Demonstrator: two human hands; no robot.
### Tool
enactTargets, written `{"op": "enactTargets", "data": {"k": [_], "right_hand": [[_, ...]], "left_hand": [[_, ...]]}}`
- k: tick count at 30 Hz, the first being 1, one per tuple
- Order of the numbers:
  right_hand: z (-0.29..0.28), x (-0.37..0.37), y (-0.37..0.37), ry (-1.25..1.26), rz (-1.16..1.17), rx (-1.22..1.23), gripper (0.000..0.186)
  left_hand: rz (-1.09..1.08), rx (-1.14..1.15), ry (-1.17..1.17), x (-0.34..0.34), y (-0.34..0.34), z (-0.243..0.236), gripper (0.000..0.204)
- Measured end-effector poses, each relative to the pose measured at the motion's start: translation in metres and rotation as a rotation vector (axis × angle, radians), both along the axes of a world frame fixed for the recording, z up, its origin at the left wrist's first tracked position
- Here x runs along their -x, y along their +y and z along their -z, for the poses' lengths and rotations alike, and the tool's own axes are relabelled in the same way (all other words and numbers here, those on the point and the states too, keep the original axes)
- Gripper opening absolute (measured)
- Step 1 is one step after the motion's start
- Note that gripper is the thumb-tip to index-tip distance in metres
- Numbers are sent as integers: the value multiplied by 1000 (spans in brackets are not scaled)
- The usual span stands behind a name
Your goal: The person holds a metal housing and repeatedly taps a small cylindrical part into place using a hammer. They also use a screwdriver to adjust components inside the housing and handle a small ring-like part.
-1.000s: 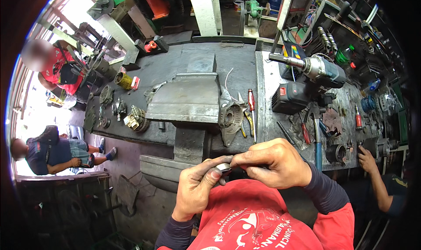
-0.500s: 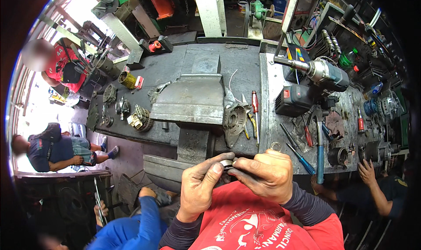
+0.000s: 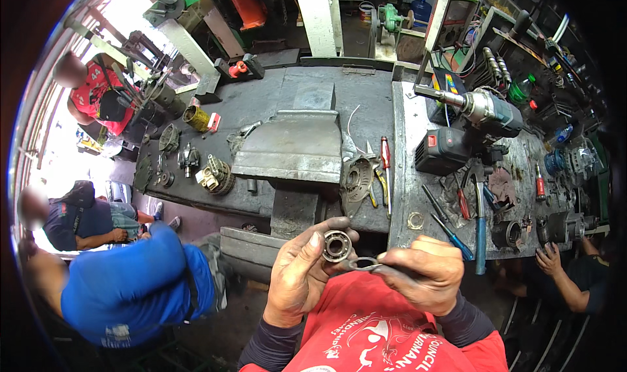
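Observation:
My left hand (image 3: 295, 274) is closed around a ball bearing (image 3: 327, 247), turned so its balls and centre hole show. In my right hand (image 3: 426, 272) a thin, dark flat ring (image 3: 357, 267) is pinched between thumb and fingers. The ring sits just right of the bearing and slightly nearer my red shirt; whether the two touch, I cannot tell. Both are held in front of a large metal vise (image 3: 287, 153). Beyond them a slotted metal end housing (image 3: 358, 179) lies beside pliers (image 3: 381, 183) and a red screwdriver (image 3: 386, 160).
A cordless impact wrench (image 3: 483, 114) stands on the right bench. Near it lie a blue-handled hammer (image 3: 480, 235), screwdrivers and a brass-coloured ring (image 3: 415, 220). Alternator parts (image 3: 214, 175) sit on the left. A person in blue (image 3: 140, 280) bends close at left; another person's hand (image 3: 548, 260) rests at right.
My hands have moved apart slightly, and the bearing's face has turned into view with the ring now separate in my right hand. The person in blue has come up at left.

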State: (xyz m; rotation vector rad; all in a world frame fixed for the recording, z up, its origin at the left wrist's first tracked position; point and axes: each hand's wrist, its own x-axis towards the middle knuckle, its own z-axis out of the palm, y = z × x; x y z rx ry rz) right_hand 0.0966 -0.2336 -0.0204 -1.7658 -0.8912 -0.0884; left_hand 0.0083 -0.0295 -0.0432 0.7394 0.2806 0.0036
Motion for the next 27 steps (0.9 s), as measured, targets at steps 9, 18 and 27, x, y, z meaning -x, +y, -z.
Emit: {"op": "enactTargets", "data": {"k": [9,18,27], "right_hand": [[-1,11,-25,164,67,16,26],[5,15,-31,209,79,22,26],[8,12,-33,191,71,9,28]], "left_hand": [[42,147,-78,11,1,12,65],[63,147,-90,14,1,16,72],[96,133,-70,12,2,16,82]]}}
